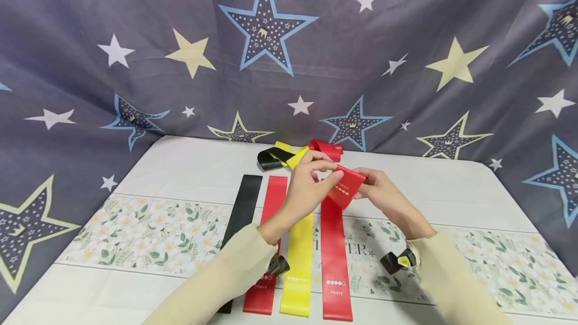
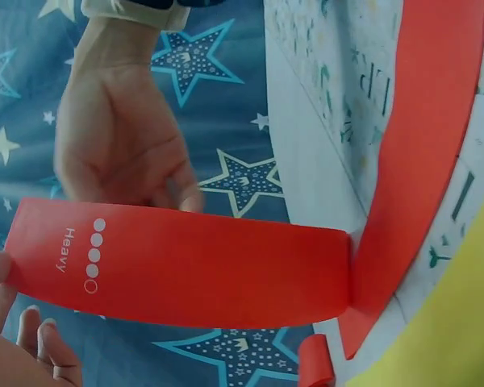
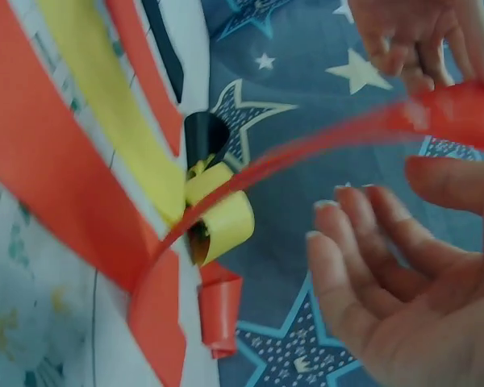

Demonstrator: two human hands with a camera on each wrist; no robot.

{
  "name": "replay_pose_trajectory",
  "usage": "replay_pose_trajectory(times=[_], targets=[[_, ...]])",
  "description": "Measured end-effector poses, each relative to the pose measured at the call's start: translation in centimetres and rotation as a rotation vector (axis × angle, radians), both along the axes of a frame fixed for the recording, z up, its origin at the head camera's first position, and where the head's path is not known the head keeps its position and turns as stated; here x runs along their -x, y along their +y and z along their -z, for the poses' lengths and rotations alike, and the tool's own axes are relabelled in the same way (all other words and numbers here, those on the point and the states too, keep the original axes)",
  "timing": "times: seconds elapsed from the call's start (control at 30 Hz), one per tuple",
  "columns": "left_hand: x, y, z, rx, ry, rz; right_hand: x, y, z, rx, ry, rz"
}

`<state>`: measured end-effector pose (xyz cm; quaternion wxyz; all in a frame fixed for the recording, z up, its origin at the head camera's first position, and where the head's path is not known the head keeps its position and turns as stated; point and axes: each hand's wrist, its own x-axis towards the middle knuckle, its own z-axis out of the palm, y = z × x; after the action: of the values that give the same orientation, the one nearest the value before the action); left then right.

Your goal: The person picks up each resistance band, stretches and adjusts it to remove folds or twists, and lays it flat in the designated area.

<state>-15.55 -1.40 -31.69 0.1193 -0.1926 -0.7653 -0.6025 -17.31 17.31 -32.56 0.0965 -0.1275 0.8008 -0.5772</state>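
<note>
One red band [image 1: 335,255] at right, far end up! Left hand [image 1: 307,184] pinches it, right hand [image 1: 388,197] fingers apart; seemingly lifting, next wanting steadiness.

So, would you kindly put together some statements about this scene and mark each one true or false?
1. The left hand pinches a raised red band printed "Heavy". True.
2. The right hand is clenched into a fist. False: in the right wrist view, the right hand is relaxed, not clenched.
3. The flat yellow band lies between two flat red bands. True.
4. In the head view, the flat black band is the rightmost flat band. False: the flat black band is leftmost.
5. A curled red band lies near the far edge of the table. True.
</note>
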Motion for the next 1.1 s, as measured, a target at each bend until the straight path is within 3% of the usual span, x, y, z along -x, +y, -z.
replay_pose_trajectory(times=[0.2,0.4,0.47,0.57,0.7,1.1], targets=[[0.1,0.4,-1.2,0.011,0.056,-0.011,-1.6,-0.9,-0.9,0.315,0.107,0.006],[0.2,1.5,-3.5,-0.011,0.125,-0.010,-2.6,-1.5,-1.3,0.695,0.160,-0.128],[0.3,1.8,-4.3,-0.022,0.134,-0.008,-2.9,-1.5,-1.2,0.760,0.173,-0.181],[0.4,1.7,-5.0,-0.043,0.126,-0.004,-3.3,-1.6,-1.1,0.753,0.191,-0.213],[0.8,1.4,-5.2,-0.073,0.105,-0.012,-4.3,-1.7,-0.7,0.669,0.172,-0.167],[2.8,0.6,-3.9,-0.182,0.044,-0.111,-6.5,-2.3,1.0,0.560,0.024,-0.128]])
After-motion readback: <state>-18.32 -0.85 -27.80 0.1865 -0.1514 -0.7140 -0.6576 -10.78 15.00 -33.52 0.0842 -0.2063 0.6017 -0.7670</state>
